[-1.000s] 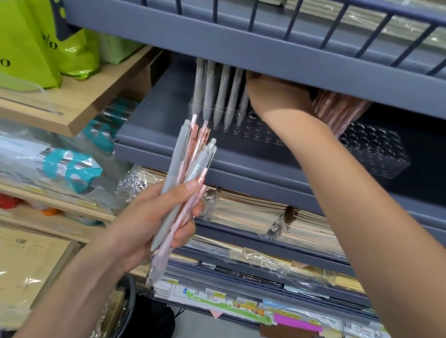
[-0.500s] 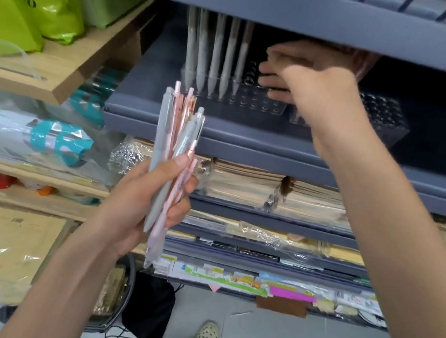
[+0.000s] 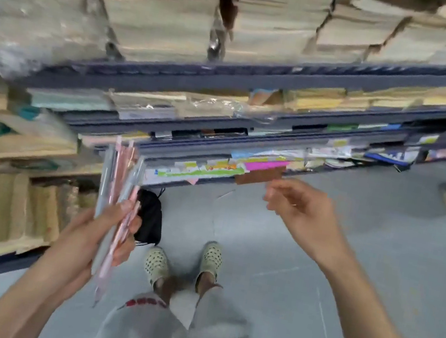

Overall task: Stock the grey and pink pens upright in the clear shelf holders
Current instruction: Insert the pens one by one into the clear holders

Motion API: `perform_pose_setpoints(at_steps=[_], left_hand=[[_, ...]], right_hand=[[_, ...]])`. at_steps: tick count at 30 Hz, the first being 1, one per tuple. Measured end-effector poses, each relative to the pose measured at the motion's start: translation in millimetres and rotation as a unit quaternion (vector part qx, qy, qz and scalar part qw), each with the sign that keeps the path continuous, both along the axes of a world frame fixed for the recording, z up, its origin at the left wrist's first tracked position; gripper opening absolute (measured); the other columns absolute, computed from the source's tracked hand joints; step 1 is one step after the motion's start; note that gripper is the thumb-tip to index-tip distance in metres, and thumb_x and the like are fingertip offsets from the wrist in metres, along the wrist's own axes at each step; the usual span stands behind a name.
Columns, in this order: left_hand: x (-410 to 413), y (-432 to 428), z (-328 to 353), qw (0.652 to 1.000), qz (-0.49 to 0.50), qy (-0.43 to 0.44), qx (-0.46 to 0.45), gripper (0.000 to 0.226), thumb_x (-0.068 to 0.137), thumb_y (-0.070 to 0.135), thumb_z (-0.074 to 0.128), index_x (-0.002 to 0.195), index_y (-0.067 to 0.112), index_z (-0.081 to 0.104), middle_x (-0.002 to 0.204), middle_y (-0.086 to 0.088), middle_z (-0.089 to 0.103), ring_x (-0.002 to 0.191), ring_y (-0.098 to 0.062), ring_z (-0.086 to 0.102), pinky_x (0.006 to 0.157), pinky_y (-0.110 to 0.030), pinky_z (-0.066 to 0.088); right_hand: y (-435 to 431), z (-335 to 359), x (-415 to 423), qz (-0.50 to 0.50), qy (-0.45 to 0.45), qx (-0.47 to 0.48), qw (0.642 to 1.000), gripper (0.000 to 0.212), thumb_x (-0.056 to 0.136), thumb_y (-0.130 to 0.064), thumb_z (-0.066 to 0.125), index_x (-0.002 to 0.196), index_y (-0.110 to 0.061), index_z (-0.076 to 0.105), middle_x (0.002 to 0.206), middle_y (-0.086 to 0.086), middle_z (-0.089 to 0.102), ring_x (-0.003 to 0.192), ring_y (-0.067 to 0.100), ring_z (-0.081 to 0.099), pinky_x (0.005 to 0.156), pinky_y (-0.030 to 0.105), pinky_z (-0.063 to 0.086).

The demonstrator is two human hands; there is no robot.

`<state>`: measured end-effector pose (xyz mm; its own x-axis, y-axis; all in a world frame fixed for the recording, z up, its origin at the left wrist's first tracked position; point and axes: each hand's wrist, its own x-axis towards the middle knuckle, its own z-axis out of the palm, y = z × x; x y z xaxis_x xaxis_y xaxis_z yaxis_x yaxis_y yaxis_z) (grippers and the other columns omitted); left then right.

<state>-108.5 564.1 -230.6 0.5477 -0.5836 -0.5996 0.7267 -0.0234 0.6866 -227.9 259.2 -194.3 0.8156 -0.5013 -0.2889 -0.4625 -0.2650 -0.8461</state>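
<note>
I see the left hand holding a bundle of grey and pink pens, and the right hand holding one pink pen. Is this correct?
Not quite. In the head view the right hand holds nothing: its fingers are loosely curled and no pen is in them. The rest is right: the left hand holds the bundle of grey and pink pens.

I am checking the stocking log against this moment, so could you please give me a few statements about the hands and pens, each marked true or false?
1. The left hand grips a bundle of grey and pink pens. True.
2. The right hand holds a pen. False: it is empty, with fingers loosely curled.
3. The clear pen holders are in view. False: only lower shelves of wrapped paper goods and the floor show.
4. The pens point roughly upward from the left hand. True.
5. The hands are touching each other. False: they are well apart.
</note>
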Motion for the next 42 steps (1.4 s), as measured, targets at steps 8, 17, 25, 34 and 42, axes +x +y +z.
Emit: perform_pose_setpoints(at_steps=[8, 17, 25, 34, 42], left_hand=[[-52.9, -63.6, -152.6, 0.992, -0.028, 0.065, 0.108, 0.036, 0.088, 0.034, 0.071, 0.104, 0.003, 0.063, 0.072, -0.009, 0.054, 0.046, -0.018, 0.043, 0.040, -0.023, 0.039], [-66.9, -157.0, -461.7, 0.983, -0.043, 0.060, 0.166, 0.027, 0.091, 0.027, 0.071, 0.103, 0.005, 0.060, 0.072, -0.007, 0.056, 0.044, -0.018, 0.042, 0.040, -0.021, 0.034], [-55.7, -145.5, -729.6, 0.980, -0.037, 0.052, 0.188, 0.020, 0.095, 0.028, 0.068, 0.089, 0.010, 0.060, 0.072, -0.007, 0.058, 0.042, -0.017, 0.045, 0.039, -0.023, 0.035], [-63.7, -126.9, -829.5, 0.978, -0.062, 0.074, 0.183, 0.016, 0.091, 0.037, 0.071, 0.081, 0.025, 0.068, 0.075, -0.007, 0.063, 0.049, -0.020, 0.051, 0.044, -0.027, 0.042], [-69.9, -144.0, -760.2, 0.974, -0.024, 0.088, 0.206, 0.024, 0.093, 0.028, 0.068, 0.094, 0.006, 0.060, 0.072, -0.009, 0.058, 0.042, -0.020, 0.043, 0.041, -0.024, 0.036]], right_hand=[[-45.0, -211.5, -92.5, -0.076, 0.228, -0.049, 0.970, 0.009, 0.087, -0.018, 0.065, 0.087, -0.017, 0.074, 0.088, -0.001, 0.076, 0.088, 0.024, 0.071, 0.087, 0.038, 0.054], [-89.3, -598.5, -37.5, 0.104, 0.292, -0.177, 0.934, 0.029, 0.092, -0.039, 0.056, 0.112, -0.020, 0.064, 0.103, 0.000, 0.072, 0.098, 0.024, 0.066, 0.075, 0.027, 0.045], [-104.0, -897.2, 33.3, 0.273, 0.330, -0.270, 0.863, 0.049, 0.086, -0.007, 0.052, 0.135, -0.010, 0.047, 0.132, 0.014, 0.052, 0.123, 0.033, 0.048, 0.092, 0.040, 0.047], [-117.0, -1014.0, 70.3, 0.271, 0.204, -0.475, 0.812, 0.042, 0.074, 0.005, 0.060, 0.115, 0.000, 0.054, 0.113, 0.023, 0.056, 0.105, 0.040, 0.052, 0.079, 0.047, 0.047], [-89.9, -927.5, 34.3, 0.007, 0.202, -0.065, 0.977, 0.024, 0.096, -0.008, 0.048, 0.118, -0.011, 0.058, 0.106, 0.015, 0.060, 0.076, 0.031, 0.063, 0.067, 0.033, 0.054]])
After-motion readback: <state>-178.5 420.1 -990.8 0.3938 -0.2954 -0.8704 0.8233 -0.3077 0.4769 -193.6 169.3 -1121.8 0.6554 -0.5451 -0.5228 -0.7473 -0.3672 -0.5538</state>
